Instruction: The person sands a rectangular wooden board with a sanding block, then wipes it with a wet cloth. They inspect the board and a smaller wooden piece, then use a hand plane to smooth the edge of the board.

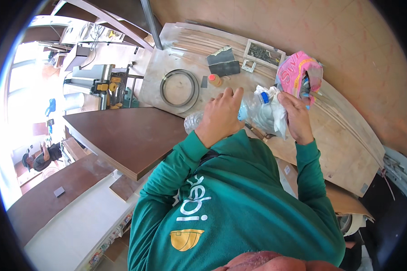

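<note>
My left hand [220,115] is wrapped round the middle of a clear plastic bottle [192,122], which lies sideways in front of my chest. Its blue cap [263,97] points to the right. In my right hand [297,118] a crumpled white cloth or tissue [279,118] is pinched between thumb and fingers, close beside the cap. Whether the cloth touches the bottle I cannot tell. Just beyond my right hand, a pink bag [298,67] with an open mouth sits on the worktable [244,86].
A coiled dark band [163,90], a small bottle with a red cap [215,80], sandpaper sheets [223,63] and a box of screws [263,53] lie on the worktable. At left, a brown board [122,135] juts out. Farther left is another person [43,158].
</note>
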Available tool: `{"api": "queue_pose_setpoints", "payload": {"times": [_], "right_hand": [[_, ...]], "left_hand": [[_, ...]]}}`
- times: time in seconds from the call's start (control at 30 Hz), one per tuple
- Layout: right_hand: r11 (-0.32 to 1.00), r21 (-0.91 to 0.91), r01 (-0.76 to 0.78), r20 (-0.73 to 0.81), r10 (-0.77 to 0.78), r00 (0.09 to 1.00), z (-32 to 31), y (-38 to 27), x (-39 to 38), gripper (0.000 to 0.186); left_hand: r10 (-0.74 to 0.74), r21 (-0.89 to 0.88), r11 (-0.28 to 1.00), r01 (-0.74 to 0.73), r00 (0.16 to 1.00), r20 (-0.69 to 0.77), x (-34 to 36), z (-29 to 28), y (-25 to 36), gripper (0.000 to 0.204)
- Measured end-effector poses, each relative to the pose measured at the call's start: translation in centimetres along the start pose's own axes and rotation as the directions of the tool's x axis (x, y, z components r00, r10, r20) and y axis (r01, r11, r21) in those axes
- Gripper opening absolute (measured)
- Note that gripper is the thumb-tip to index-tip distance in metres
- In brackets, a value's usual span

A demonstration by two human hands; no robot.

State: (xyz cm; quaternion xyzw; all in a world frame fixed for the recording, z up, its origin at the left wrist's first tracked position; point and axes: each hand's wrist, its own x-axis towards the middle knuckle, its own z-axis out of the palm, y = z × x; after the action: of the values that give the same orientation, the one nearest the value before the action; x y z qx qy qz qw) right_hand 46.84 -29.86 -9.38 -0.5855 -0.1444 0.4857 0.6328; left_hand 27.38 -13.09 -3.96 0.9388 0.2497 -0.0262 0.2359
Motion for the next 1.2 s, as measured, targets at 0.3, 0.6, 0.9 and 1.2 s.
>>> {"api": "queue_pose_setpoints", "payload": {"times": [0.3,0.6,0.9,1.2], "right_hand": [[0.983,0.162,-0.091,-0.068,0.103,0.992,0.4,1.6,0.5,0.029],[0.930,0.288,-0.229,-0.030,0.248,0.968,0.1,3.8,0.9,0.033],[0.891,0.346,-0.293,0.033,0.301,0.953,0.5,4.8,1.4,0.031],[0.884,0.359,-0.298,0.036,0.306,0.951,1.0,4.3,1.5,0.031]], "left_hand": [[0.089,0.119,0.989,-0.082,0.995,-0.055,1.0,1.0,0.2,0.072],[0.057,0.370,0.927,-0.056,0.998,0.007,1.3,2.0,0.9,0.066],[0.029,0.394,0.918,-0.039,0.999,0.030,1.0,2.0,0.4,0.070],[0.011,0.393,0.919,-0.029,0.999,0.048,0.7,1.3,0.4,0.075]]}}
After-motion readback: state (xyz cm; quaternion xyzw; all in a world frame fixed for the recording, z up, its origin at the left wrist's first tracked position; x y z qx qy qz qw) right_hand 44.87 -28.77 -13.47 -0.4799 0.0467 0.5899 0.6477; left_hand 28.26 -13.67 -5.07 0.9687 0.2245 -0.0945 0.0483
